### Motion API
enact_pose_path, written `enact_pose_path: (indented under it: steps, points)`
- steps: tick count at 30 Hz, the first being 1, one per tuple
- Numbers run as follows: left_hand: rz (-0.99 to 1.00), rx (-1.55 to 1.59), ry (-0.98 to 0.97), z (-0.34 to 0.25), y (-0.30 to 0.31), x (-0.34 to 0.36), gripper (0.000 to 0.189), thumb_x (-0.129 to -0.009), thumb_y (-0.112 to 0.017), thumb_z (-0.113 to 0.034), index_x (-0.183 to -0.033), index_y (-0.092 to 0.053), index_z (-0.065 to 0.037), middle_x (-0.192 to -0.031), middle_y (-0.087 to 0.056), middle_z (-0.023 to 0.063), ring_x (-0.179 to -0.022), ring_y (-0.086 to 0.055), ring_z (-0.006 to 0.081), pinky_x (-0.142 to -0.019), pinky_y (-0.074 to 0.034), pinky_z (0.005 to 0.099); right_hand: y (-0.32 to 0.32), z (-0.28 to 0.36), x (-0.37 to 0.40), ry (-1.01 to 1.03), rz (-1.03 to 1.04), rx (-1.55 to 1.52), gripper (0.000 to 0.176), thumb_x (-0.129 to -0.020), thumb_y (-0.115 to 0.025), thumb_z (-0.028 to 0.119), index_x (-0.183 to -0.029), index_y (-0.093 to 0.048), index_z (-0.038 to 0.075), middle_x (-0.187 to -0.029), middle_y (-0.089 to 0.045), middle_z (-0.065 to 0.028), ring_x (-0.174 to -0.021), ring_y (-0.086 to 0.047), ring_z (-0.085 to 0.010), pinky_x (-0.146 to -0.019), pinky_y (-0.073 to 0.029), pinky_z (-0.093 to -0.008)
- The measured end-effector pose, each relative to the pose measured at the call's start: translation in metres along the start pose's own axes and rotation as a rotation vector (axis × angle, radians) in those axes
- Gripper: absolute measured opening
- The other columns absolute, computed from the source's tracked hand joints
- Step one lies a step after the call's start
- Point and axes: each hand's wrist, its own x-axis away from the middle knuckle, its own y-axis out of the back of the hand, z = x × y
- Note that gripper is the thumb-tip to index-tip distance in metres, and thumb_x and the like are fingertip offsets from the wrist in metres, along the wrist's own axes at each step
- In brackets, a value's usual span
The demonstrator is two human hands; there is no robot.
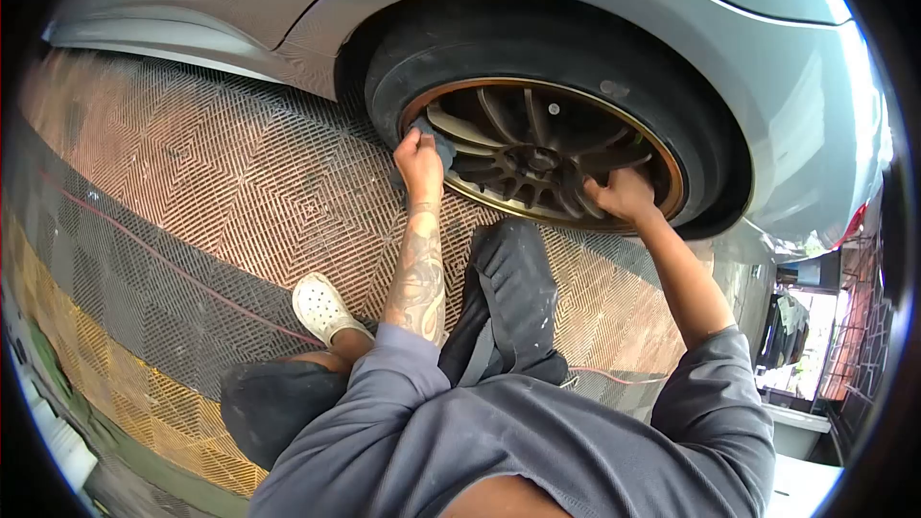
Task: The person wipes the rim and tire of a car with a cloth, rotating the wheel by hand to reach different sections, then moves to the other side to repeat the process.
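Note:
A dark multi-spoke wheel with a bronze rim lip sits in a black tyre under the car's arch. My left hand is closed on a dark grey cloth, pressed to the rim's left edge. Part of the cloth hangs below the wrist side of the hand. On the right side of the wheel, my right hand grips a spoke, thumb in front. Its other fingers reach in between the spokes and are mostly hidden.
The silver car body curves over the wheel. Patterned floor tiles lie beneath, crossed by a thin reddish hose. My bent knee is close below the wheel. A grey bin stands at the right.

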Motion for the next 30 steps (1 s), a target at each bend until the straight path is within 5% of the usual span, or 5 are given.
enact_pose_path:
  steps: [7,13,21,24,30]
  points:
    - [-0.075,-0.549,-0.335,-0.047,0.003,0.012,0.023,-0.081,-0.058,-0.005,-0.099,-0.068,0.005,-0.096,-0.066,0.0217,-0.087,-0.062,0.0407,-0.077,-0.049,0.045,-0.003,-0.005,0.0,0.063,-0.021,0.046,0.048,-0.075,-0.065,0.041,-0.11,-0.064,0.008,-0.102,-0.066,-0.0196,-0.096,-0.063,-0.036,-0.084,-0.05,-0.044]
    - [-0.08,-0.434,-0.482,-0.014,0.0,0.011,0.022,-0.084,-0.053,0.0,-0.102,-0.066,0.005,-0.088,-0.06,0.0157,-0.079,-0.059,0.0343,-0.073,-0.047,0.039,0.003,0.0,0.002,-0.012,0.067,-0.028,0.045,-0.075,-0.065,0.037,-0.11,-0.065,0.009,-0.106,-0.065,-0.0192,-0.099,-0.062,-0.0369,-0.085,-0.05,-0.0444]
    - [-0.085,0.809,0.185,0.004,-0.011,0.008,0.01,-0.088,-0.049,0.004,-0.085,-0.058,0.004,-0.081,-0.054,-0.003,-0.068,-0.044,0.0093,-0.065,-0.039,0.0243,-0.001,-0.002,0.002,0.116,-0.063,0.014,0.047,-0.073,-0.065,0.036,-0.111,-0.065,0.009,-0.106,-0.065,-0.0191,-0.099,-0.062,-0.0365,-0.086,-0.049,-0.0435]
    - [0.142,-0.101,-0.083,0.011,0.001,-0.004,0.01,-0.084,-0.051,0.0,-0.077,-0.052,0.005,-0.065,-0.052,0.0171,-0.065,-0.055,0.0218,-0.064,-0.042,0.0362,-0.002,-0.005,-0.001,0.124,-0.066,0.013,0.047,-0.073,-0.065,0.037,-0.111,-0.065,0.008,-0.105,-0.066,-0.0192,-0.099,-0.062,-0.0367,-0.086,-0.049,-0.0437]
    - [-0.069,-0.325,-0.376,-0.025,-0.003,0.019,0.01,-0.08,-0.057,-0.002,-0.085,-0.058,0.008,-0.082,-0.057,0.0237,-0.074,-0.058,0.0397,-0.069,-0.047,0.0427,-0.001,-0.004,-0.003,0.013,-0.004,0.012,0.048,-0.074,-0.064,0.039,-0.111,-0.065,0.008,-0.103,-0.066,-0.0199,-0.097,-0.063,-0.0369,-0.084,-0.05,-0.0439]
